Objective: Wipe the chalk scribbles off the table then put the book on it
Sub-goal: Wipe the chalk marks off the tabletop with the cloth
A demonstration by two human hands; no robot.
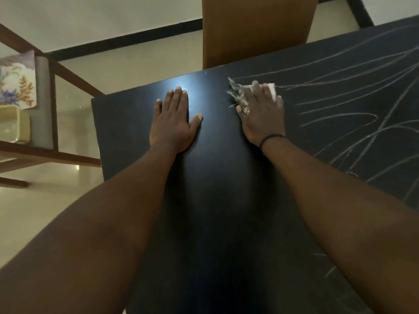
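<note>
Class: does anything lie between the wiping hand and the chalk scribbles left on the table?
Nothing visible. The right hand presses a white cloth on the table, right beside the chalk scribbles.

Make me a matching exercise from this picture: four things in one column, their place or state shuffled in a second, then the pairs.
Things:
1. left hand
2. right hand
3. chalk scribbles
4. chair back

Place or state:
A. on the table's right part
B. flat on bare dark tabletop, holding nothing
C. brown, beyond the table's far edge
D. pressing a white cloth

Pairs: 1-B, 2-D, 3-A, 4-C
</note>
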